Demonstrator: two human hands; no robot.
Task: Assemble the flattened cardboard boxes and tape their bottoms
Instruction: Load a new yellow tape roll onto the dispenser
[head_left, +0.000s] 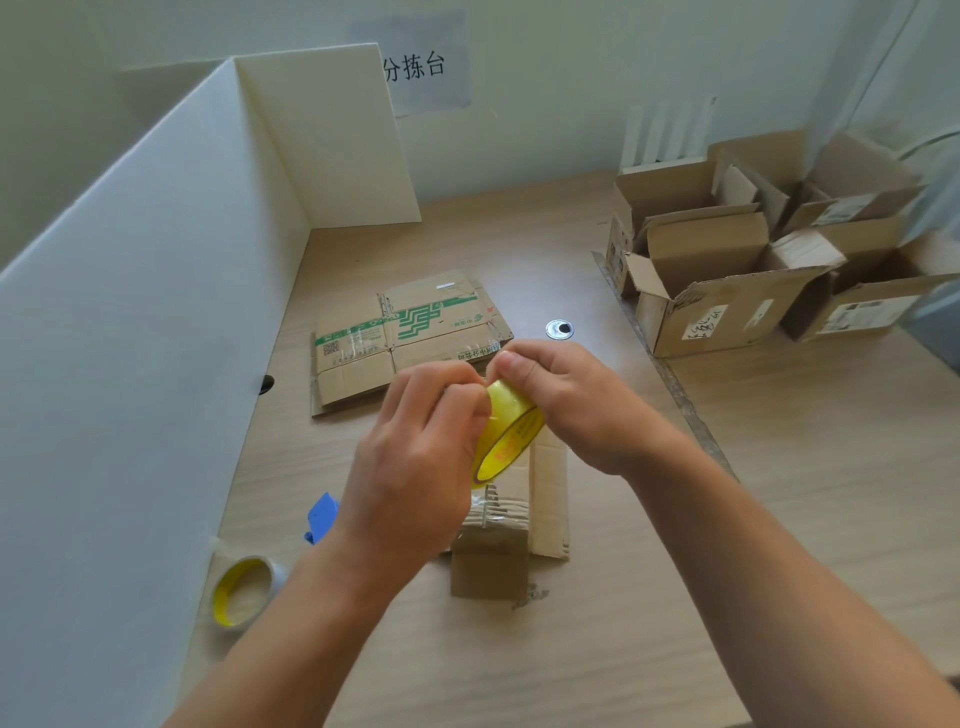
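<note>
At the near left corner of the wooden table (779, 493), a second tape roll (244, 592) with a yellow core lies flat just beside the white partition (156, 312), and a small blue object (322, 517) sits a little farther in, partly hidden behind our left wrist. Directly below our hands rests a small cardboard box (498, 545), brown, with crinkled clear tape across its top and one flap lying open to its right. Above it we hold a yellow tape roll (511, 434) on edge between both hands: our left hand (415, 457) has its fingers curled in tight against the roll's left rim, and our right hand (571, 400) grips the top of the roll with thumb and bent fingers. Whether a loose tape end is pinched, we cannot tell. Beyond the hands a flattened box (410, 332) printed in green lies flat on the table, with a round metal disc (559, 329) near its right side. Well apart, at the far right, stands a cluster of open boxes (727, 291) with flaps up. A paper sign (415, 67) hangs on the back wall.
</note>
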